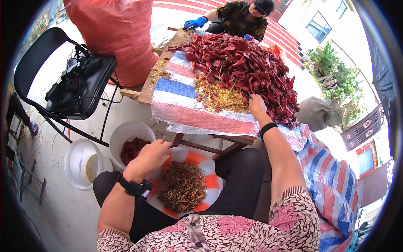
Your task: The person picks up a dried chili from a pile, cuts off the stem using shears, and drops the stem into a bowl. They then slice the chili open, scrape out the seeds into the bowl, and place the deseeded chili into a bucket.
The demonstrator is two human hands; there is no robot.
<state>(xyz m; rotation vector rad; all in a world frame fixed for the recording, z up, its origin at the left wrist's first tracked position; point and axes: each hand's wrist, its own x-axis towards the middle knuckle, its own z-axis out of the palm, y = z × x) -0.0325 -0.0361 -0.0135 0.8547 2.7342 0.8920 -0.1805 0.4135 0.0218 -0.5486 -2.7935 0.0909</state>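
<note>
A heap of dried red chilies [239,63] covers much of a striped woven sheet [201,115] on the table. My right hand [257,105] is at the heap's near edge, fingers closed; a small dark bit shows at the fingertips, too small to name. Beside it lie yellow seeds and scraps [224,98]. My left hand [152,156] hangs palm down between a white bucket [121,131] and a basin, its fingers extended and nothing visible in them. Red chili pieces [133,149] lie in the bucket. The red-and-white basin [214,172] on my lap holds chili stems [182,185].
Across the table a person [239,21] wears blue gloves [195,23]. At left stand a black folding chair [84,90] with a bag on it, a big red sack [115,38] and a white tub [77,168]. A grey sack [317,112] sits to the right.
</note>
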